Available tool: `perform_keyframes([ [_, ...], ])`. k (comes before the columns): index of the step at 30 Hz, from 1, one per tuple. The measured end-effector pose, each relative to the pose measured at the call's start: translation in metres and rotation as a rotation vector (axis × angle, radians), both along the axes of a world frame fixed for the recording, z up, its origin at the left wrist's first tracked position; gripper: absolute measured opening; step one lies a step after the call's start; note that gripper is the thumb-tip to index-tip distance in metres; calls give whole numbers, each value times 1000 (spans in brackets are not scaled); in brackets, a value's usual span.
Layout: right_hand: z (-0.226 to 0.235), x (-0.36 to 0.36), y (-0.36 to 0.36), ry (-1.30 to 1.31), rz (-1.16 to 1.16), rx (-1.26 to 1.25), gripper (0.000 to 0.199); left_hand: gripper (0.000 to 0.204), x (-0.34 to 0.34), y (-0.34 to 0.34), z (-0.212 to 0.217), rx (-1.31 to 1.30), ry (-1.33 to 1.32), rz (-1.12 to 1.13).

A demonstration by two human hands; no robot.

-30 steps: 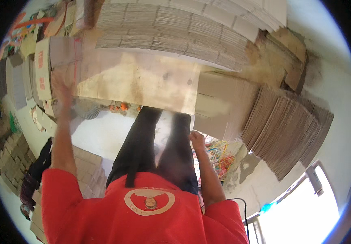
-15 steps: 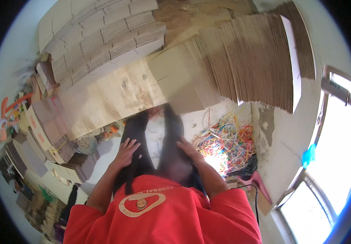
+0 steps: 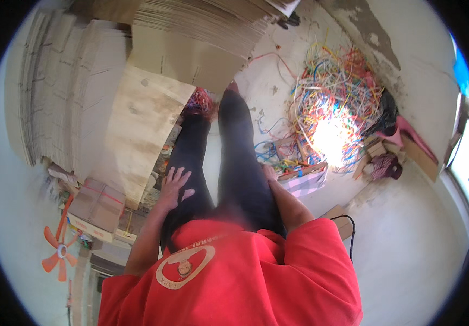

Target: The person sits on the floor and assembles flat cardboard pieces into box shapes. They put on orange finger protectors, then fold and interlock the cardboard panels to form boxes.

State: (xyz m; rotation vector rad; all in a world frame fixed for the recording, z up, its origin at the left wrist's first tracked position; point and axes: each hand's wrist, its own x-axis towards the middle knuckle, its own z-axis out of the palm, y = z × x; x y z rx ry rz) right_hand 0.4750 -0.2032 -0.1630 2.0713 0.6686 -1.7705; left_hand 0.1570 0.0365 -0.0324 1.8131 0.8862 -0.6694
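Observation:
My left hand (image 3: 175,186) lies open on my left thigh, its fingers spread over the dark trousers (image 3: 236,157). It holds nothing. Against the outer side of my right thigh rests my right hand (image 3: 269,175), seen only in part, with its fingers laid flat along the leg. Just beside it stands a low box with a pink and grey checked side (image 3: 306,181), with bits of strap in it. In front of me a stack of flat cardboard sheets (image 3: 196,46) fans across a wooden board (image 3: 145,103).
Tall cardboard stacks (image 3: 71,92) line the left side. A big tangle of coloured plastic strapping (image 3: 337,92) covers the floor ahead right, brightly sunlit in one spot. An orange fan (image 3: 60,250) and a tied cardboard bundle (image 3: 97,202) are at left. A black cable (image 3: 352,228) curves near my right arm.
My view has turned and tilted downward, so the board and cardboard sit further left and the strapping higher. My left hand stays on its thigh; my right hand now shows at the thigh's outer side.

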Motion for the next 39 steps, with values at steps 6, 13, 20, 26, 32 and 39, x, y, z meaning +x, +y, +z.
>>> perform_keyframes([
  [6,12,-61,-102,130,-60,-65,36,64,28,14,-6,50,108,-146],
  [13,5,-13,-95,-181,76,-147,25,58,35,12,-25,88,66,-188],
  [20,-58,108,-161,-335,284,-287,38,50,66,1,-30,203,91,-170],
  [26,-84,160,-212,-183,479,-368,37,50,78,-9,-41,206,183,-267],
  [32,-105,152,-195,-78,625,-411,42,60,96,0,-39,195,245,-296],
  [39,-115,56,-218,-136,650,47,39,50,78,1,-43,217,145,-183],
])
